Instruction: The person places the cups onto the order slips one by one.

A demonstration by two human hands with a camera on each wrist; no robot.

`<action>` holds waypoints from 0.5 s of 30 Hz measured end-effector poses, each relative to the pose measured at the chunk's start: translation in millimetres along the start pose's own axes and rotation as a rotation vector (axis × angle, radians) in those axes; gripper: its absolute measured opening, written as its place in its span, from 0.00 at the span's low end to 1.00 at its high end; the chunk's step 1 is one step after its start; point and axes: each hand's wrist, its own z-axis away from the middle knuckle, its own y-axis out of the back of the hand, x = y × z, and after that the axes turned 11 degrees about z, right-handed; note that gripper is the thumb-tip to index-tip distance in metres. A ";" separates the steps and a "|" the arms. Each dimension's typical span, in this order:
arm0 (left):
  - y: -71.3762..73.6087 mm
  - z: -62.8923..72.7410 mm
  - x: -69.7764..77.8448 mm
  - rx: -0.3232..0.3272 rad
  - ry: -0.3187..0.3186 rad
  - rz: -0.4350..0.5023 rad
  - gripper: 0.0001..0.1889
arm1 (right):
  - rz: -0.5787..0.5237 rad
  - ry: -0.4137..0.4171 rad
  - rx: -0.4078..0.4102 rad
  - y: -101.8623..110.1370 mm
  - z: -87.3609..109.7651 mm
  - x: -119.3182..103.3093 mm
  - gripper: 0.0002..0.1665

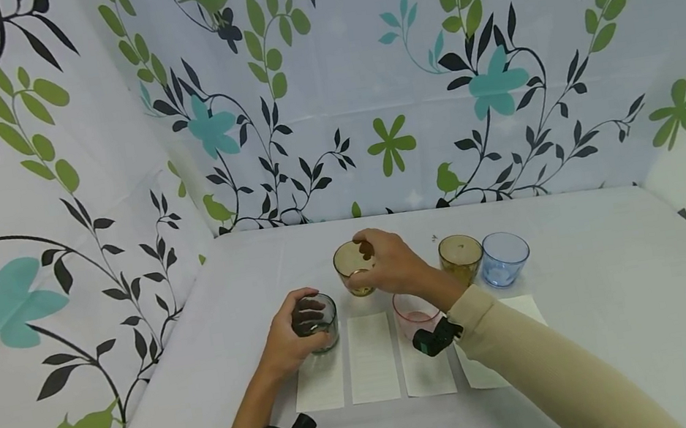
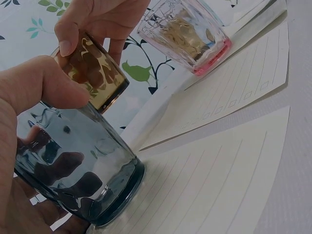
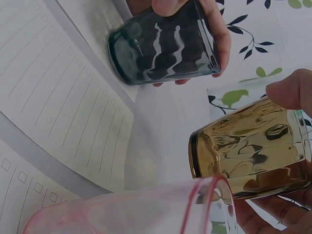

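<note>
My left hand (image 1: 283, 337) grips a dark blue-grey glass tumbler (image 1: 327, 323), thumb on the near side and fingers round the far side. That tumbler stands at the upper end of the leftmost lined paper sheet (image 1: 321, 387). Beyond the second sheet (image 1: 372, 365), my right hand (image 1: 396, 265) holds an amber glass tumbler (image 1: 348, 261) between thumb and fingers. In the right wrist view the amber tumbler (image 3: 239, 146) has its base towards the sheets. A pink-rimmed clear tumbler (image 1: 406, 314) stands on the third sheet (image 1: 430, 378), partly hidden under my right forearm.
Behind the fourth sheet (image 1: 483, 372), a second amber tumbler (image 1: 459, 256) and a light blue tumbler (image 1: 505, 260) stand side by side. The sheets lie in a row on a white-covered table (image 1: 631, 319). Patterned cloth (image 1: 328, 113) hangs at the back and sides.
</note>
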 end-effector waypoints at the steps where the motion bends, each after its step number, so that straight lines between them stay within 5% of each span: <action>1: 0.0 0.2 -0.2 -0.002 0.001 0.002 0.39 | -0.005 0.005 0.005 0.1 1.2 0.0 0.45; 15: 0.2 1.2 -0.6 0.002 -0.003 0.001 0.38 | -0.095 0.072 0.077 -3.9 10.8 0.8 0.39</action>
